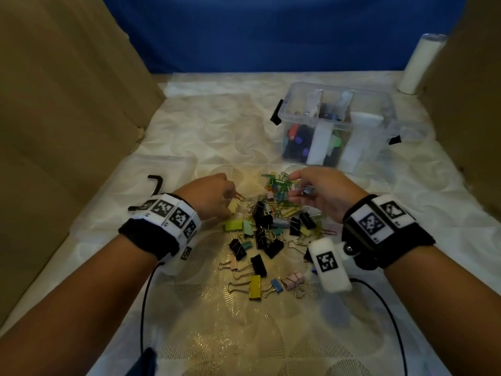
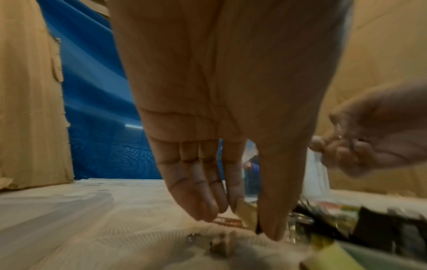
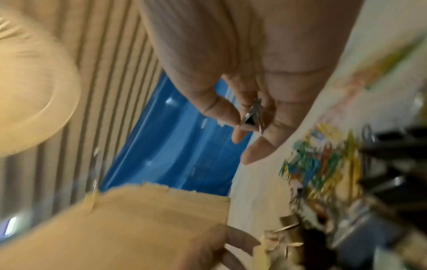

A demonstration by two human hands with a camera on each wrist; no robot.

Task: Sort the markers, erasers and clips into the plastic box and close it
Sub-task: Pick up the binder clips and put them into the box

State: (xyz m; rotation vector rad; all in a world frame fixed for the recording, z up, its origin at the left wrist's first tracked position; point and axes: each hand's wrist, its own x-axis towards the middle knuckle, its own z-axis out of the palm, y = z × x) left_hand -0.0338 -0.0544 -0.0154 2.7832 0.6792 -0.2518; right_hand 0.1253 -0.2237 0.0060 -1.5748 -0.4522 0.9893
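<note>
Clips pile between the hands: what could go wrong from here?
The left hand pinches a yellow clip at the edge of the pile; its wire handles could hook neighbours and drag them along. The right hand holds a small dark clip only at the fingertips, so it might drop on the way to the box. Loose paper clips could scatter.
</note>
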